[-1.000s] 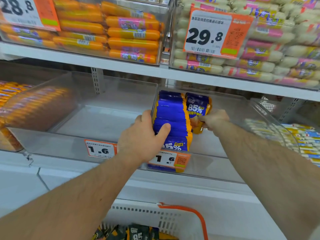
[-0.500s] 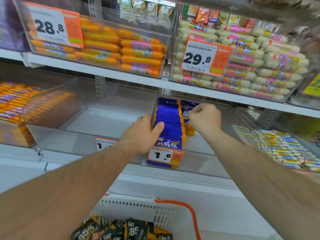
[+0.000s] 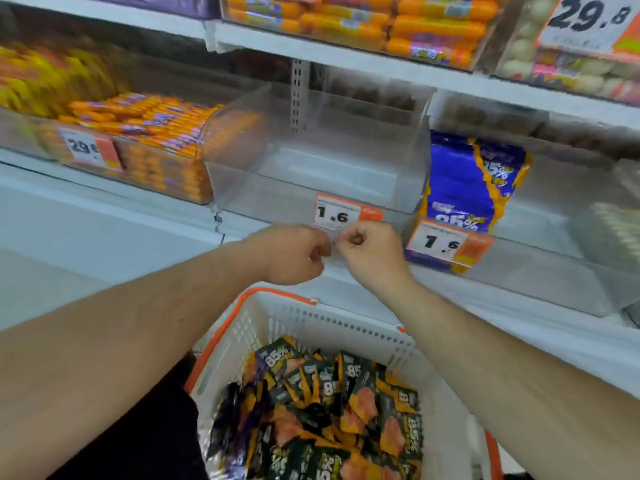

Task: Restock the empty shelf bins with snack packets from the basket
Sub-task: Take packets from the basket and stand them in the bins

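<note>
Motion blur smears the yellow packets (image 3: pixel 52 81) at far left — the basket (image 3: pixel 311 327) runs off the bottom edge — fingertips curl out of sight.

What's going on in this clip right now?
A person is restocking shelf bins. Both hands, left hand and right hand, are curled together, holding no packet, in front of the empty clear bin. The next bin holds blue packets. The white basket below holds dark packets.

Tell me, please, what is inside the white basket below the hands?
The white basket holds a loose pile of dark snack packets printed with 85%. Its bottom and any lower packets are covered by the pile.
</note>
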Tool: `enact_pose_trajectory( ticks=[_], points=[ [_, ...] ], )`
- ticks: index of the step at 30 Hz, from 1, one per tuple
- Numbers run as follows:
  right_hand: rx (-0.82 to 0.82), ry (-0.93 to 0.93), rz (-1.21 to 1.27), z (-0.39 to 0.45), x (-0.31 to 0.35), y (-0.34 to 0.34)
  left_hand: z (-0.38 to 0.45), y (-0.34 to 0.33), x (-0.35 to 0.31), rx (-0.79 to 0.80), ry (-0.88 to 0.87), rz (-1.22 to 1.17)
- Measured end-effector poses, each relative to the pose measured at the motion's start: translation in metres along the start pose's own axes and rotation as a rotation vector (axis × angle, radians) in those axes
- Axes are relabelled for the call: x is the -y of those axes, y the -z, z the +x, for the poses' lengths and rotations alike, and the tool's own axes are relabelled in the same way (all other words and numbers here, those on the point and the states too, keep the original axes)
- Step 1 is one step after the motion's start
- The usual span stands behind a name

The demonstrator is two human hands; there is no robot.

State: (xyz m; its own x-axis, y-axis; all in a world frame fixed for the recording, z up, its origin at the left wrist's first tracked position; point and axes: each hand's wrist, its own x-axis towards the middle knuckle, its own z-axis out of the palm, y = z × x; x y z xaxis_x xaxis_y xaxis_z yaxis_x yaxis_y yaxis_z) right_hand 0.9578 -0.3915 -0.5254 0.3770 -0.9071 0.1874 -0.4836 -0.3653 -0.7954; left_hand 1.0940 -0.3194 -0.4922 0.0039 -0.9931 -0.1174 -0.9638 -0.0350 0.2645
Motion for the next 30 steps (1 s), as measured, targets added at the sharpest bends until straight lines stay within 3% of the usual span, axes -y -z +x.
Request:
enact_pose_trajectory(
  ticks=[5,12,16,20,25,30],
  points=[
    [0.256,-0.238,-0.077,-0.037,-0.041,-0.078,-0.012,-0.005,0.028,0.205,0.058,-0.034],
    [0.731,-0.572,-0.22,-0.089,-0.109,-0.176,-0.008,-0.003,0.033,0.344,0.032,-0.083],
    [0.683,-0.73,-0.206,-0.096,-0.125,-0.206,-0.003,-0.006,0.034,0.398,0.027,-0.028],
    [0.604,-0.924,-0.033,-0.095,-0.131,-0.225,0.002,-0.009,0.034,0.405,0.021,-0.02],
    [0.572,-0.786,-0.24,-0.088,-0.128,-0.228,0.006,-0.008,0.032,0.4,0.034,-0.029],
    [0.562,-0.56,-0.232,-0.065,-0.102,-0.172,0.005,-0.007,0.031,0.406,0.038,-0.024]
  ],
)
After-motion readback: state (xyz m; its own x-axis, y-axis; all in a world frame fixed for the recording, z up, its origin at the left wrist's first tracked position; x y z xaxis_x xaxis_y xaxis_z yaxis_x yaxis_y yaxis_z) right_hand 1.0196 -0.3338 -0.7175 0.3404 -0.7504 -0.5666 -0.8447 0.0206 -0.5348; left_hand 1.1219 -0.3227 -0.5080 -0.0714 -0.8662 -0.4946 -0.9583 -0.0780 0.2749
